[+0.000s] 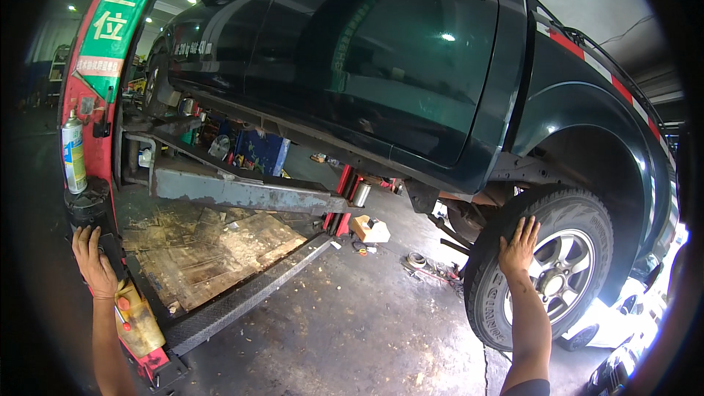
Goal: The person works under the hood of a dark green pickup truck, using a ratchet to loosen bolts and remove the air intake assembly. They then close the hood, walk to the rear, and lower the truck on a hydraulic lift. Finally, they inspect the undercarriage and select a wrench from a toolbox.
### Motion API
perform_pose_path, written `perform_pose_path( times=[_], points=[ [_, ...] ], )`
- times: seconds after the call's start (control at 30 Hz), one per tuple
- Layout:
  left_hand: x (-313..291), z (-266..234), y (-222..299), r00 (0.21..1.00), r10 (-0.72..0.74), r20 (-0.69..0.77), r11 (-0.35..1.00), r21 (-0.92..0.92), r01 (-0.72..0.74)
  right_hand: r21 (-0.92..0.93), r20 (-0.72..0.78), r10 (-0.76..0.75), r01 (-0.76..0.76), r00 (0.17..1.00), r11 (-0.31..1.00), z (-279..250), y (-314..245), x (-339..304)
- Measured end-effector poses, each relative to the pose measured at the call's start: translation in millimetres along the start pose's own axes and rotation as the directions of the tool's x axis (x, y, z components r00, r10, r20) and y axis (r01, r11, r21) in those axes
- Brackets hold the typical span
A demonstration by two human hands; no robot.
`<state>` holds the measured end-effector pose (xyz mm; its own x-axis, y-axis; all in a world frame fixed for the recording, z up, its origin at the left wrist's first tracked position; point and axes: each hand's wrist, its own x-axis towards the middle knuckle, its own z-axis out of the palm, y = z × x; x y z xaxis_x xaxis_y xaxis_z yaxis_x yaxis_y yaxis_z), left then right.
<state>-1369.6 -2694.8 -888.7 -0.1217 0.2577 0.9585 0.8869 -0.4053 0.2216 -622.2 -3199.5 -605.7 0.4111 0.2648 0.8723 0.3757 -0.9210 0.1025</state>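
Observation:
My right hand lies open against the tyre of the raised dark green pickup truck, its fingers spread over the sidewall beside the silver wheel rim. At far left, my left hand is open, fingers stretched out, at a black unit on the red lift post. Whether its palm presses on the unit cannot be made out. A spray can stands on top of that unit. Below the hand is a stained yellow plastic tank with a small red-knobbed lever.
A grey lift arm reaches under the truck. A treadplate-covered strip crosses the floor beside a worn wooden board. Farther back stand a second red post, an open carton and loose parts. A white car is at right.

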Motion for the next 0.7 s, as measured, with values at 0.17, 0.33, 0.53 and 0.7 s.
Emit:
perform_pose_path(
  times=[0.17, 0.33, 0.53, 0.7],
  points=[
    [-4.3, 2.2, -1.5, 1.000, 0.013, -0.016, 1.000, -0.009, -0.013, 0.006, 0.004, -0.003, 0.003, 1.000, 1.000, 2.4, -3.2, -5.5],
    [-9.6, 6.0, -3.9, 1.000, 0.021, -0.014, 1.000, 0.003, -0.021, 0.016, -0.052, -0.021, 0.022, 0.998, 1.000, 7.3, -5.1, -11.3],
    [-15.3, 8.1, -4.1, 1.000, 0.019, -0.012, 1.000, 0.000, -0.019, 0.021, -0.078, -0.006, 0.008, 0.997, 1.000, 17.7, -5.6, -13.8],
    [-18.7, 10.4, -4.3, 1.000, 0.019, -0.014, 1.000, -0.001, -0.019, 0.003, -0.123, -0.015, 0.016, 0.992, 1.000, 27.9, -4.8, -14.4]
  ],
)
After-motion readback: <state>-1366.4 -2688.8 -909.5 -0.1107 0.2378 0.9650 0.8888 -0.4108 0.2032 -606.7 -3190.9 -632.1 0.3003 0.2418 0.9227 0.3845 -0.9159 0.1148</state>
